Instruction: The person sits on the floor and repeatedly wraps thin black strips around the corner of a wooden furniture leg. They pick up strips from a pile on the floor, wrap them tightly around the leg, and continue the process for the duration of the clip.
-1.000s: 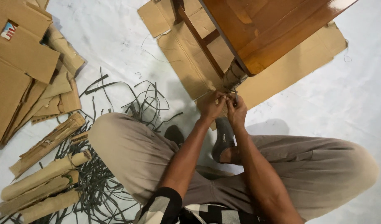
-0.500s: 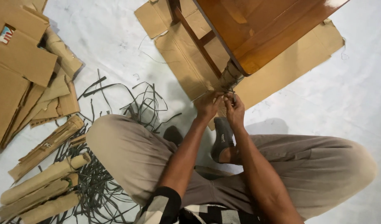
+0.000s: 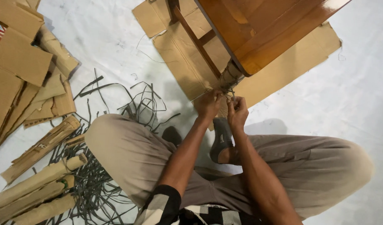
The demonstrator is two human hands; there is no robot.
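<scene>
One view only, head cam. Looks steeply down from above seated person's lap, facing 12 o'clock toward wooden table (image 3: 266, 33) on cardboard sheet (image 3: 291, 71). Close range; hands near centre, rolled cardboard tubes (image 3: 37, 183) at 8 o'clock.

Furniture-packing workshop floor; cardboard scraps (image 3: 20, 71)

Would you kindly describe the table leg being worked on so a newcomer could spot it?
Find the glossy brown wooden table standing on flat cardboard. At its near corner, the table leg descends toward the left hand and right hand. Unlike the bare rungs, it looks wrapped in cord.
</scene>
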